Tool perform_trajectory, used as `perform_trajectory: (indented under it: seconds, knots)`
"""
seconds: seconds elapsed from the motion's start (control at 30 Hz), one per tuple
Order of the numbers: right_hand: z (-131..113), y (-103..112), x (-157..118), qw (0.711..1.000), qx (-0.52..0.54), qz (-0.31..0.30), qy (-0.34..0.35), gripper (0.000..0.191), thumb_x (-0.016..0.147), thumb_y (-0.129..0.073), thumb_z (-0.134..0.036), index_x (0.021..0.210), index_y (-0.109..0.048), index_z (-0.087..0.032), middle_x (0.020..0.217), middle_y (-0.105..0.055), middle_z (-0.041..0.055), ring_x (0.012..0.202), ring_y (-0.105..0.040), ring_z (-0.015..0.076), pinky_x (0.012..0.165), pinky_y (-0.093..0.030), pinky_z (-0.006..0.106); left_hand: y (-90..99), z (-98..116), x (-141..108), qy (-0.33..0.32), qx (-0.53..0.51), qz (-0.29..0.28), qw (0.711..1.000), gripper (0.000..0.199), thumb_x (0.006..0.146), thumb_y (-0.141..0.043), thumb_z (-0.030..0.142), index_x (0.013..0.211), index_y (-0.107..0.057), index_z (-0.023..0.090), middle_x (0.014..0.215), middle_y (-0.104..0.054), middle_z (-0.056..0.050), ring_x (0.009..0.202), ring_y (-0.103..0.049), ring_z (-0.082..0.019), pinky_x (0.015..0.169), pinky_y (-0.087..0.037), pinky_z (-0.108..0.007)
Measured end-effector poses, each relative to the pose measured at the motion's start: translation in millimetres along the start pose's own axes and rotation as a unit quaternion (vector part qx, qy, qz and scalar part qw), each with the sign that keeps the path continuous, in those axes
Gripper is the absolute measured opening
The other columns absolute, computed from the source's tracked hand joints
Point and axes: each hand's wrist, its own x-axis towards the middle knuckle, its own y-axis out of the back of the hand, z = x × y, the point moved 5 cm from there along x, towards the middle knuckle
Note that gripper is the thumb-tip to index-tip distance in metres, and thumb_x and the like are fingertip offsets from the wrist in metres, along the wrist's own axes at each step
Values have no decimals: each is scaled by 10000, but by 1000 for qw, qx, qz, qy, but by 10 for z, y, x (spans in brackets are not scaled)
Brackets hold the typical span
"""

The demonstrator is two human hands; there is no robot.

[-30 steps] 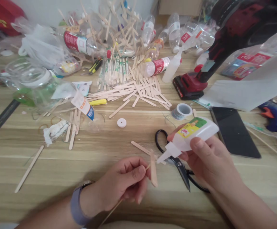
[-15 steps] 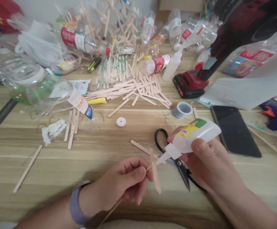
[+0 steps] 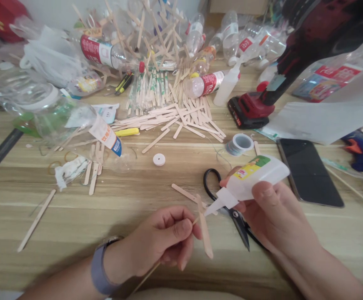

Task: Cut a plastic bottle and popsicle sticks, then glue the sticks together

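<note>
Near the front of the table, my left hand (image 3: 171, 235) pinches a thin wooden skewer (image 3: 146, 276) between thumb and index finger. At the skewer's tip sits a flat popsicle stick (image 3: 205, 233), crosswise to it. My right hand (image 3: 278, 212) is wrapped round a white glue bottle (image 3: 258, 177) with a yellow and green label, tilted nozzle-down. The nozzle tip is at the popsicle stick, close to the skewer's end; whether glue is coming out cannot be seen. Black-handled scissors (image 3: 239, 223) lie partly under my right hand. Another popsicle stick (image 3: 184, 193) lies just behind.
A spool of wire (image 3: 240, 144) and a phone (image 3: 311, 171) lie to the right. A red and black power drill (image 3: 251, 110) stands behind them. Loose popsicle sticks (image 3: 184, 116) and plastic bottles (image 3: 96, 52) crowd the back. A white disc (image 3: 159, 159) lies mid-table.
Both hands hold nearly the same pose. The popsicle stick's lower end has shifted slightly down and right; the glue bottle stays at it.
</note>
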Motion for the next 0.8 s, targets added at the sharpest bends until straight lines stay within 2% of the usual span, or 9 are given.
perform_trajectory:
  seconds: [0.3,0.43,0.57,0.7,0.8]
  knots:
    - [2,19,-20,1000,-9,9,6,381,721,-786,-572,602,-697,-221,569,-619,35,445,-403,78,455,-427,172,2,-11,-6,1,-10,0,1000,408,821,-679,571,819,-569,177,518,-567,56,357,-301,-40,373,-174,-214]
    - [15,15,-13,1000,0,12,-5,351,702,-800,-573,671,-738,-229,576,-625,32,438,-414,72,452,-428,169,1,-19,-3,2,2,0,1000,421,820,-668,587,826,-563,179,517,-565,55,365,-297,-43,385,-171,-221]
    - [29,28,-15,1000,10,19,-11,356,689,-812,-567,643,-727,-224,608,-646,39,435,-423,67,443,-426,168,8,-30,-3,4,7,6,1000,441,799,-680,606,858,-542,191,515,-567,62,369,-301,-48,397,-174,-223]
    - [39,27,-21,999,21,14,-19,319,706,-805,-552,717,-745,-240,582,-614,19,452,-461,79,449,-420,166,11,-46,1,7,-2,4,1000,445,798,-677,612,861,-518,201,496,-555,73,358,-281,-53,392,-168,-222]
    - [35,17,-29,999,25,14,-19,324,705,-811,-539,702,-727,-225,620,-633,22,450,-448,74,462,-426,177,11,-50,12,5,-1,-4,1000,445,803,-673,613,850,-506,204,484,-546,78,353,-273,-54,385,-162,-218]
